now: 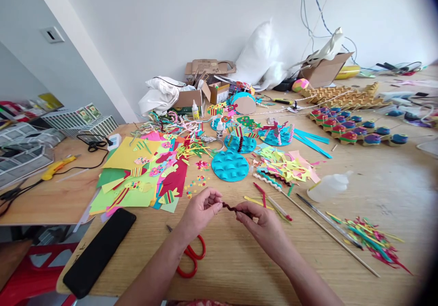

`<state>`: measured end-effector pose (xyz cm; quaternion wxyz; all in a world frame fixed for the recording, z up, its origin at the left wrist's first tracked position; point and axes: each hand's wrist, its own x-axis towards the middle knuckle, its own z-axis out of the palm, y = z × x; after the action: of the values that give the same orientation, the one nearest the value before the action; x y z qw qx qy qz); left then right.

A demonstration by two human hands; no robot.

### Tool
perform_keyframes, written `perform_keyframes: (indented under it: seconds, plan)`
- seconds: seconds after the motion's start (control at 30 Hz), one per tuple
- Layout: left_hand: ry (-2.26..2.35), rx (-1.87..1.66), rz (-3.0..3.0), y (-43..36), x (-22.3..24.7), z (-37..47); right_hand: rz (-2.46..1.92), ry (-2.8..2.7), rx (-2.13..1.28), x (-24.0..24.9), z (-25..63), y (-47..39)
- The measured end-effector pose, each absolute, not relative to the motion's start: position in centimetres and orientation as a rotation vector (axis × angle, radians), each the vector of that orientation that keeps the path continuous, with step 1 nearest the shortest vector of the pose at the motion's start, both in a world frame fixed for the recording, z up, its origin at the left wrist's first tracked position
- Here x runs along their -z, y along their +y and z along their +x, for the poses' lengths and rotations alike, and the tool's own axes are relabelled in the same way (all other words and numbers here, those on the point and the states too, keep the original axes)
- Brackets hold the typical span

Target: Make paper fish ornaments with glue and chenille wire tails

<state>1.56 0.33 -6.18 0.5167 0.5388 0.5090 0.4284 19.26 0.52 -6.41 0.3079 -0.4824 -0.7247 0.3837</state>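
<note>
Since dark wavy strip (pixel 229 207) looks light, soft, easily bent, fingertip hold near ends should suit; strip just below frame centre, over surface (pixel 236 274), left hand (pixel 202 209) grip pinching left end, right hand (pixel 265 226) grip pinching farther right.

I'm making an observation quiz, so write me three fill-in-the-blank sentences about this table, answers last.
Of the left hand and right hand, both gripping the twisted dark strip, the ____ one is nearer the scissors.
The scissors have ____ handles.
The scalloped disc just beyond the hands is coloured ____.

Missing words: left; red; blue.
</note>
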Motion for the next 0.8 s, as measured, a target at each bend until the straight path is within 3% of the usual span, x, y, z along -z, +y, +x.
perform_keyframes:
  seconds: [0.37,0.8]
  plan:
    - [1.392,-0.872,1.693,0.5,6.5,1.9,-1.264,-1.956,-0.927,6.2,19.3,0.3]
    - [1.408,-0.926,2.205,-0.1,6.6,2.9,-1.288,-2.008,-0.854,6.0,18.1,0.7]
